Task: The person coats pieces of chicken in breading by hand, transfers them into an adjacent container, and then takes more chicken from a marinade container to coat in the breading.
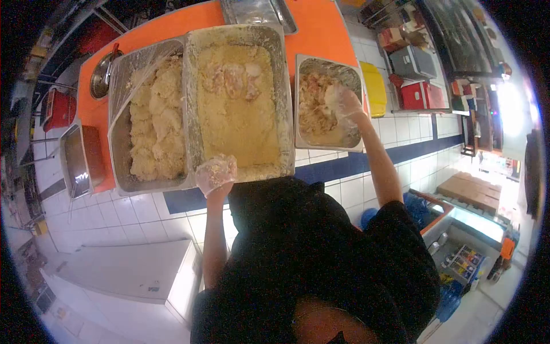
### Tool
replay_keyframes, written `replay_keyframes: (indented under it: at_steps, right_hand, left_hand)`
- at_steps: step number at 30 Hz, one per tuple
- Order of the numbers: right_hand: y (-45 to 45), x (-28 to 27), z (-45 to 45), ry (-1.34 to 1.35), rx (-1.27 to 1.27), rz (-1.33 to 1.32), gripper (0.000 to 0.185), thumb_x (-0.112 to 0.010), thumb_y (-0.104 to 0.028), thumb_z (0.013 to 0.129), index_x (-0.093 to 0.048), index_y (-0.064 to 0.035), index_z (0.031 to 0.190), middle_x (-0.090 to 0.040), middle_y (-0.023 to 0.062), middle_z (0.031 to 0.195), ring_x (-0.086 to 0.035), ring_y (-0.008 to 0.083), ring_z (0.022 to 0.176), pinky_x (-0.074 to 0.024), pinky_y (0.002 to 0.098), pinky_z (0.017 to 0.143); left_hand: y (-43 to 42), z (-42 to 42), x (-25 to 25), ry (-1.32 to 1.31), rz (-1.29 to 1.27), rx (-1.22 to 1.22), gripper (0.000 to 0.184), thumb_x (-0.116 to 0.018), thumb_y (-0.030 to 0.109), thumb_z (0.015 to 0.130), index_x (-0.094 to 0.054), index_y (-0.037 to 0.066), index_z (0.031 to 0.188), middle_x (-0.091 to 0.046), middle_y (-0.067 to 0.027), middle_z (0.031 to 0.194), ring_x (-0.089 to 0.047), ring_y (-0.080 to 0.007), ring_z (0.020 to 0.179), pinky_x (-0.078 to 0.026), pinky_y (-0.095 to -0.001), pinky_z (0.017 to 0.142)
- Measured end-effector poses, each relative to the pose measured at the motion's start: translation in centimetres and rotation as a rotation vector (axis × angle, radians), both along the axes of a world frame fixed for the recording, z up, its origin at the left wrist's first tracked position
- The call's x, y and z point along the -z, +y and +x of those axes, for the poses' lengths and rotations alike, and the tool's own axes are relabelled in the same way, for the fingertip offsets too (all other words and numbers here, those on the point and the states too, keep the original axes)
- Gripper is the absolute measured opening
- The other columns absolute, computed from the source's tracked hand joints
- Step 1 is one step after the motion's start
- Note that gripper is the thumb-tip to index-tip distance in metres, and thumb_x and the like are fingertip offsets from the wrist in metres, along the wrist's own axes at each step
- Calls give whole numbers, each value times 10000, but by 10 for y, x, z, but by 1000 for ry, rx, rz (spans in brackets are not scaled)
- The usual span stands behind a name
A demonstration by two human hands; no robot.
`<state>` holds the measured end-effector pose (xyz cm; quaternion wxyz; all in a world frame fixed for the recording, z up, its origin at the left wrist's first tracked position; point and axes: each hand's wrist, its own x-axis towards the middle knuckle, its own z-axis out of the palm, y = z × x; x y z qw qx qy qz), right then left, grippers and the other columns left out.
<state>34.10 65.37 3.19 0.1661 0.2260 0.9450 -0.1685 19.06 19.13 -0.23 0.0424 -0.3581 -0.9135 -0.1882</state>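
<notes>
My left hand (216, 174), in a clear glove coated with crumbs, is at the near left corner of a deep metal tray (281, 69) of pale breading flour (235, 135). Its fingers look curled in, with nothing visible in them. Several raw chicken pieces (234, 80), partly dusted, lie on the flour toward the far end. To the right, a smaller metal pan (299, 137) holds wet raw chicken (316, 109). My gloved right hand (345, 104) reaches into that pan from its right side. Its fingertips are against the meat, and their grip is unclear.
Left of the flour, another metal tray (117, 123) holds heaped breaded pieces (157, 123), with clear plastic film along its side. A metal bowl (101, 77) and an upright-sided pan (83, 160) stand farther left. The table (321, 28) is orange. A white chest (126, 269) stands behind at lower left.
</notes>
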Motion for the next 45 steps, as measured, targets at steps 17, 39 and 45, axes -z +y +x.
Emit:
replay_keyframes:
  at_steps: [17,39,45]
  right_hand:
    - [40,190,-3,527,-7,363,302,-547,-107,920,-652,-36,1193,-671,194,1095,-609,348,1056,-491,457,943]
    - [-103,-70,-92,422,-39,-513,411,-646,-229,908,-614,-95,1294,-618,107,1317,-603,331,1160,-483,428,1017]
    - [-219,-44,-187,485,-551,85,240,-616,-241,899,-671,-100,1085,-684,120,1142,-662,318,1027,-539,448,864]
  left_hand:
    - [-14,0,34,118,65,44,206,-681,384,862,-748,197,806,-714,-44,767,-681,-297,732,-517,-473,638]
    - [-81,-45,-25,-242,67,137,223,-608,162,861,-740,178,1041,-709,-53,1142,-677,-278,981,-534,-420,830]
    - [-200,-58,-19,-560,416,-96,375,-540,81,896,-662,147,1244,-654,-37,1270,-580,-222,1225,-432,-377,1059]
